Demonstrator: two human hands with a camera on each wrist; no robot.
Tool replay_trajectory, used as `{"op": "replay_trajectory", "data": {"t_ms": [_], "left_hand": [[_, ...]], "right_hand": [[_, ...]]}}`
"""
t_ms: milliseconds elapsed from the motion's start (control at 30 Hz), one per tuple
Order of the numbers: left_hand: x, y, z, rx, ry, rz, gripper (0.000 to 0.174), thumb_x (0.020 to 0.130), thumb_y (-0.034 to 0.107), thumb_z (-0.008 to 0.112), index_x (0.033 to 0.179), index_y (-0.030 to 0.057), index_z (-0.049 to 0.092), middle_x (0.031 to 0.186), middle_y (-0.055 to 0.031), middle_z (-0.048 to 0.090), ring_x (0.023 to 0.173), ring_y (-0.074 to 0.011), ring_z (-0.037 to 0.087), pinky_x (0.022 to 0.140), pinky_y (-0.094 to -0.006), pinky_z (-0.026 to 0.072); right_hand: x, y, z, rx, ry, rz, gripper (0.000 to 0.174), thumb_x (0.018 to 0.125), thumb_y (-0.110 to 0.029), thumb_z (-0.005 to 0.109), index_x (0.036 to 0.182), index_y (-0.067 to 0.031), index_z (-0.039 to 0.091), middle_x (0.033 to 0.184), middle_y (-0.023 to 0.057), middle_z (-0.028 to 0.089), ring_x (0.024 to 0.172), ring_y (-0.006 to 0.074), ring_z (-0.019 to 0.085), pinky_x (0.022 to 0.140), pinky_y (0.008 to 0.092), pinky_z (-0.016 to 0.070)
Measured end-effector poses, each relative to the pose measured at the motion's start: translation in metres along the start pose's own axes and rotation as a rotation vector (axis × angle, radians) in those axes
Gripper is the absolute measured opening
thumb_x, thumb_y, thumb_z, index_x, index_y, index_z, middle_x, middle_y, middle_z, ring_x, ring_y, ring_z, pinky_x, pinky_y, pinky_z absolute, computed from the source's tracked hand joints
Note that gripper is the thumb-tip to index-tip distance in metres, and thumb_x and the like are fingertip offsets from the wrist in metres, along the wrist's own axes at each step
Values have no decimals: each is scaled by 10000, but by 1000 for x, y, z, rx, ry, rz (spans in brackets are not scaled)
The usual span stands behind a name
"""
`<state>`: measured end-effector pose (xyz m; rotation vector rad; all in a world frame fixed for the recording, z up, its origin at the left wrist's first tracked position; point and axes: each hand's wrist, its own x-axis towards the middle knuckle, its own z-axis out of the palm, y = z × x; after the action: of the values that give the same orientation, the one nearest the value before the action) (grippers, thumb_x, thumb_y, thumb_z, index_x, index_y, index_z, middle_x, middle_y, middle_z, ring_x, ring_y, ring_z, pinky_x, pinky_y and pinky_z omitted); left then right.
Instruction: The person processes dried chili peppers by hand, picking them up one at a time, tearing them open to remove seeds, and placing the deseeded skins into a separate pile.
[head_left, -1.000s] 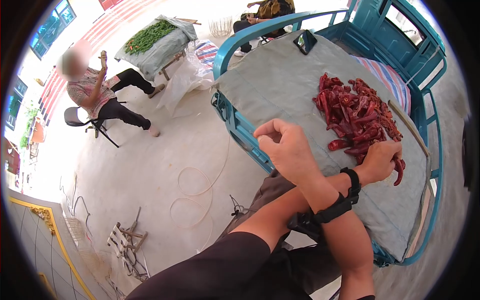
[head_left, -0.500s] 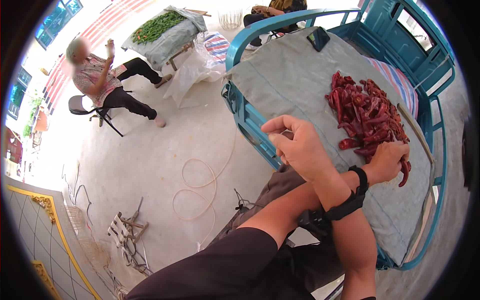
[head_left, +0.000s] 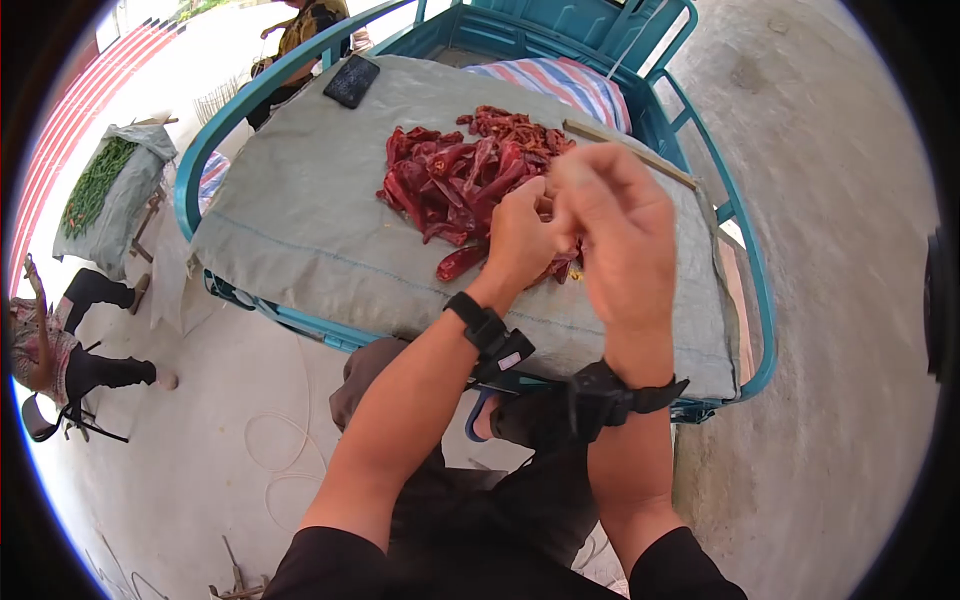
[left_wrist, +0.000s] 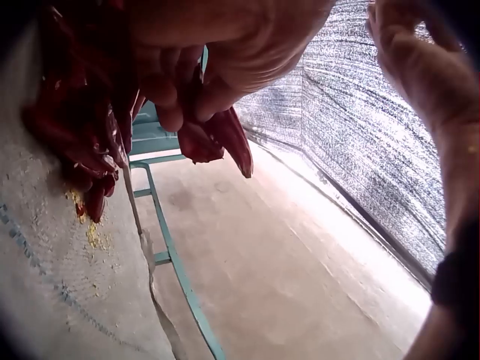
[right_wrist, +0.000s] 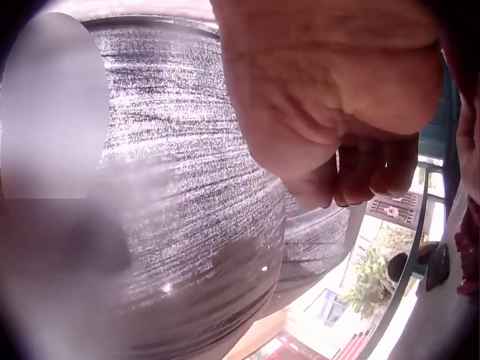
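Observation:
In the head view my left hand (head_left: 525,235) is over the near right edge of a pile of dried red chili peppers (head_left: 445,185) on a grey sheet (head_left: 310,190). A red chili pepper (left_wrist: 236,142) is pinched between its thumb and fingers, the lower end hanging below the fingertips in the left wrist view. My right hand (head_left: 630,235) is raised just to the right, its fingers loosely curled close by the left hand. Nothing shows in it in the right wrist view, where the palm (right_wrist: 322,82) hides part of the fingers.
The sheet covers a blue cart bed with a rail (head_left: 735,215) round it. A phone (head_left: 352,82) lies at its far left, a wooden strip (head_left: 630,155) and striped sack (head_left: 560,85) beyond the pile. Green peppers (head_left: 97,185) and a seated person (head_left: 60,340) are left.
My forearms have uncrossed: the right hand has swung from left of the left hand to its right. The left hand has risen with a pepper. The head view has turned rightward.

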<state>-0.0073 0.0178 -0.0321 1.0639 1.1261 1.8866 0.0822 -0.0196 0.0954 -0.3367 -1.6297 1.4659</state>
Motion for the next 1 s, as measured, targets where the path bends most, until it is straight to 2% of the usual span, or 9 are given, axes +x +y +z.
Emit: {"op": "replay_trajectory", "data": {"t_ms": [67,167,367,500,567,767,867,1000], "left_hand": [[2,-1,-11,-6,17,-60,172,962,-21,776,1100,14,681,957,-45,767,767,-92,733,639,-255,561],[0,11,-13,-4,19,-72,180,960,-13,786,1105,14,683,961,-73,767,735,-120,749,607,-243,550],[1,22,-11,-51,29,-79,193,924,-34,794,1073,-3,676,922,-92,767,749,-121,741,632,-269,596],[2,16,-9,-8,-2,-78,202,968,-12,779,1135,23,671,961,-64,764,743,-105,734,629,-241,544],[2,13,-8,8,-3,-76,211,966,-13,780,1143,25,669,964,-57,765,758,-98,730,642,-242,549],[0,12,-2,-20,0,-28,235,959,-22,786,1157,12,663,983,-47,759,808,-94,724,683,-246,574],[0,9,-1,-1,5,-8,268,952,-35,790,1179,0,651,1033,-64,753,858,-106,728,730,-256,600],[1,8,1,-23,49,16,326,945,-50,790,1225,-6,628,1101,-89,741,920,-119,729,782,-274,626]], "right_hand": [[1,-10,-39,-153,246,-89,104,1069,-101,715,1098,-2,724,894,7,682,669,50,572,605,229,471],[-2,-1,-94,-326,357,-94,160,1041,-125,761,1147,-10,725,985,21,694,769,74,614,645,236,495],[-8,17,-93,-710,132,-15,310,933,-107,834,1222,-53,735,1147,48,714,963,154,670,769,297,561],[1,37,-97,-782,109,-63,244,940,-63,794,1176,-35,736,1099,66,728,943,164,687,772,313,564],[4,46,-102,-819,139,-110,203,948,-48,778,1145,-22,736,1062,73,734,919,163,690,773,315,563],[4,47,-106,-674,241,-18,118,985,-38,749,1096,-8,725,938,47,728,786,99,651,723,275,538],[3,56,-115,-650,315,-93,84,1006,-43,742,1075,-3,719,929,31,719,751,62,622,676,256,519],[0,60,-133,-446,449,-43,82,1019,-50,738,1083,-10,706,921,20,700,725,58,599,647,253,505]]}}
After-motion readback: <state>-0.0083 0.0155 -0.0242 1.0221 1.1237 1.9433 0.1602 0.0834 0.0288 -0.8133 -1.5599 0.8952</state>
